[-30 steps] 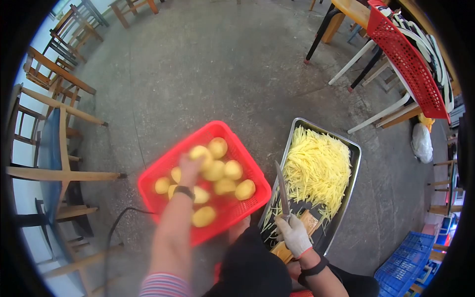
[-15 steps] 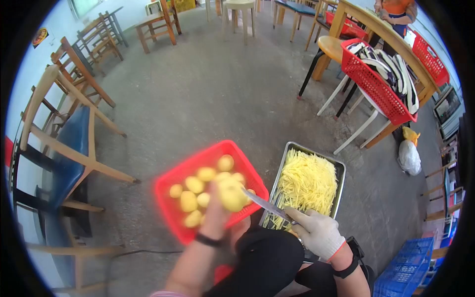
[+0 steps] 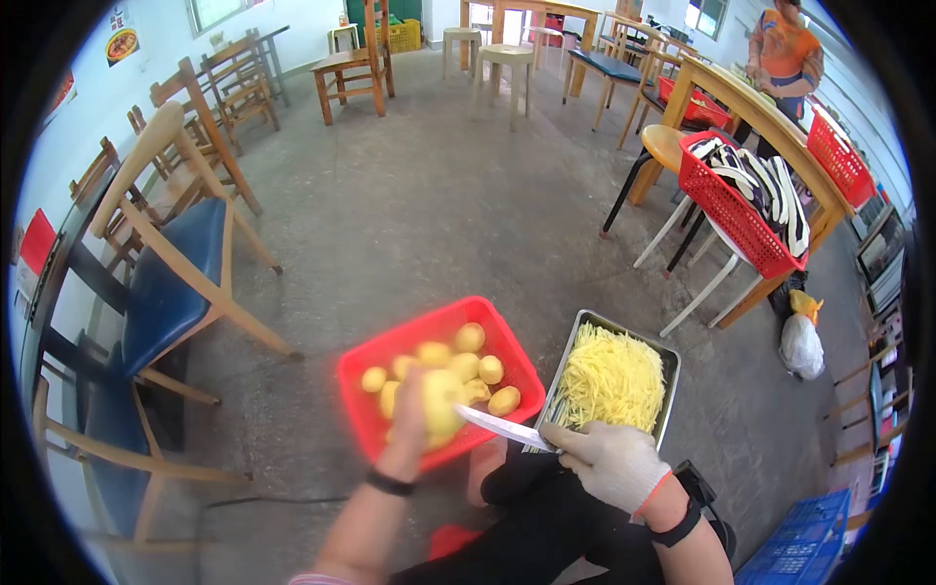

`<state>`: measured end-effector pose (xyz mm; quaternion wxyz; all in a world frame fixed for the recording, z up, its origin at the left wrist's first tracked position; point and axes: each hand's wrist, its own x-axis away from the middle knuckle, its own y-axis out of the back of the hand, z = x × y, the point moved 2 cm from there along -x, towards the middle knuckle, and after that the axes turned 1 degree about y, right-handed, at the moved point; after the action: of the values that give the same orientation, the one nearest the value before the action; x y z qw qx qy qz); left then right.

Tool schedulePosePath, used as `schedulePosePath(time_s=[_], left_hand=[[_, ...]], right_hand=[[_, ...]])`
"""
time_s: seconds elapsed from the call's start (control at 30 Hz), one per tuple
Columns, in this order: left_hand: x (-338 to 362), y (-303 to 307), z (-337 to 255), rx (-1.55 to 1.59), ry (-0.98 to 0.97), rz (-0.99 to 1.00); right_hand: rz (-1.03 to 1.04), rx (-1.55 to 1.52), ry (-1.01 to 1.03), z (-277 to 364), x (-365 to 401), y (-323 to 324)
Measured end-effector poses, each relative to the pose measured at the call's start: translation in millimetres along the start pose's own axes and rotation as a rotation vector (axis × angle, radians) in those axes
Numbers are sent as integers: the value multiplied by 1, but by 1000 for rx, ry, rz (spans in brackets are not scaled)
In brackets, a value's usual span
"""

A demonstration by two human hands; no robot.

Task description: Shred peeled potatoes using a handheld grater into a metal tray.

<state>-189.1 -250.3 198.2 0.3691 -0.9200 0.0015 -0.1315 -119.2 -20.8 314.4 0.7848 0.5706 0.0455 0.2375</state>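
Note:
My bare left hand [image 3: 409, 414] is closed round a peeled potato [image 3: 442, 402], both blurred, above the red basket [image 3: 517, 363]. Several peeled potatoes [image 3: 470, 337] lie in that basket. In the white glove, my right hand [image 3: 609, 460] grips a knife [image 3: 502, 426] by its handle, the blade pointing left with its tip by the held potato. Beyond the gloved hand, a metal tray [image 3: 673, 375] bears a heap of yellow shreds [image 3: 612, 378].
Wooden chairs with blue seats [image 3: 175, 278] stand at left. At right, a red basket [image 3: 712, 195] of striped eggplants rests on stools beside a wooden table [image 3: 829, 185]; a person [image 3: 785, 49] stands behind it. A blue crate [image 3: 799, 536] sits lower right.
The view has tilted up, showing more of the far room. My left hand with the potato has shifted slightly left, and the knife lies a little flatter, its tip still near the potato.

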Motion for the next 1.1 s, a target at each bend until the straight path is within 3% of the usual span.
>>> schedulePosePath(time_s=[0.1, 0.17, 0.27, 0.37, 0.5, 0.57, 0.67, 0.87, 0.97, 1.03, 1.1], left_hand=[[-13, 45, 16, -93, -29, -40], [-8, 47, 10, -83, -53, -134], [-9, 58, 6, -217, -175, -145], [-3, 52, -6, -175, -264, -182], [2, 53, -11, -142, -115, -129], [3, 53, -5, -50, 68, -82], [8, 36, -4, 43, 134, -67], [17, 20, -3, 12, -33, -23], [23, 18, -5, -3, 9, -20], [24, 20, -2, -54, -23, -3], [26, 20, 0, -103, -57, 11]], right_hand=[[-38, -5, 43, 9, -7, -9], [-74, -37, 50, 17, -13, -24], [-95, -70, -101, 34, -17, -45], [-118, -196, -82, 36, -20, -61], [16, -129, -47, 35, -21, -36], [11, -130, -6, 30, -15, -25], [-9, -178, 46, 30, -1, -10], [25, -111, -22, 50, 22, 12], [94, 20, -85, 51, 29, 13], [34, -244, 61, 35, 32, 3], [37, -198, 66, 37, 35, 4]])
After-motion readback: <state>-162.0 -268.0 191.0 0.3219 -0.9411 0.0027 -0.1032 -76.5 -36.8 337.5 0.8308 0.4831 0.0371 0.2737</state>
